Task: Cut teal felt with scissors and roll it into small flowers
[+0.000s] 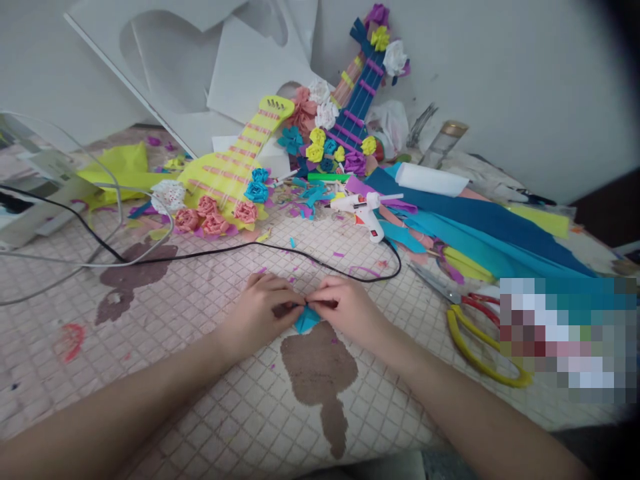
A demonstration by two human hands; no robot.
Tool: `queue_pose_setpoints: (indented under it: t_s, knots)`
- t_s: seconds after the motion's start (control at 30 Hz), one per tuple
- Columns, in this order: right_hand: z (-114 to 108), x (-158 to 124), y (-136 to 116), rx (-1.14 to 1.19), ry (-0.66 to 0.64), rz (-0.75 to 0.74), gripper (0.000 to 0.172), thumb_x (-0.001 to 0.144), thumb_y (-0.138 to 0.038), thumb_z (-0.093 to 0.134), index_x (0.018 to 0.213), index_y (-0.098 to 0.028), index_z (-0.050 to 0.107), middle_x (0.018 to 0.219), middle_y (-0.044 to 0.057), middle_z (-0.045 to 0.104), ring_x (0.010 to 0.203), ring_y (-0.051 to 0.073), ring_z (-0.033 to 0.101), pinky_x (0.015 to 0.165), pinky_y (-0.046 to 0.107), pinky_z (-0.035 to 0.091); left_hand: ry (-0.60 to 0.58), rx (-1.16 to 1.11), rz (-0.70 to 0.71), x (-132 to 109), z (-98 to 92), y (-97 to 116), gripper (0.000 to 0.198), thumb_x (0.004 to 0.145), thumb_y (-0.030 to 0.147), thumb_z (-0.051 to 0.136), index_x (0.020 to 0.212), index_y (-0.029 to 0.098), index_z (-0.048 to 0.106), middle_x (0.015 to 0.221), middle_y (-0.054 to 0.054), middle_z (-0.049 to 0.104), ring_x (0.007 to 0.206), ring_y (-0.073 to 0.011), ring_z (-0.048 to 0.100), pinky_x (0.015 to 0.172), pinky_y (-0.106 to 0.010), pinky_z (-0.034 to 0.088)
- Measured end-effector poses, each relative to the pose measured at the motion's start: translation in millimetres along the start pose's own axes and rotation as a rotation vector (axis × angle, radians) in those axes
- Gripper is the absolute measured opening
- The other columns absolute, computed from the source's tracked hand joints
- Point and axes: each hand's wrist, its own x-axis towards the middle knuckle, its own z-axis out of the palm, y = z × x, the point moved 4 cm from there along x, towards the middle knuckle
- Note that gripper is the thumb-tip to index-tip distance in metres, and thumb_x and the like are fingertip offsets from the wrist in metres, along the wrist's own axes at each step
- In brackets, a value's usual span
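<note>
A small piece of blue crepe paper [307, 321] is pinched between my two hands, low over the quilted table cover. My left hand [265, 307] grips its left side between thumb and fingertips. From the other side, my right hand [347, 310] pinches it too, and the fingertips of both hands nearly meet at its top. Part of the paper is hidden behind the fingers. Beyond the hands lies a white hot glue gun [361, 210] with a glue stick in its back. Scissors [463, 310] with yellow and red handles lie open to the right.
Flower-covered paper guitars, one yellow [225, 167] and one dark blue [357, 103], lean at the back. A black cord [225, 248] crosses the table. Blue crepe sheets [480, 220] spread at right, near a white roll [431, 180]. A power strip [45, 200] stands left.
</note>
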Motion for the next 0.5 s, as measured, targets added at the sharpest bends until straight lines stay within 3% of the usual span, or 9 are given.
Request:
queue_pose_setpoints:
  t_s: [0.5]
  knots:
    - [-1,-5,-13,-0.187,-0.055,0.019,0.023,0.078,-0.008,0.053,0.067,-0.019,0.070,0.066,-0.001,0.049,0.060,0.009,0.046,0.055,0.023,0.033,-0.067,0.035,0.072,-2,-11.0,11,0.017,0.078,0.020,0.052,0.085,0.022,0.068,0.076,-0.002,0.063,0.075,-0.0175,0.053,0.075,-0.036,0.040]
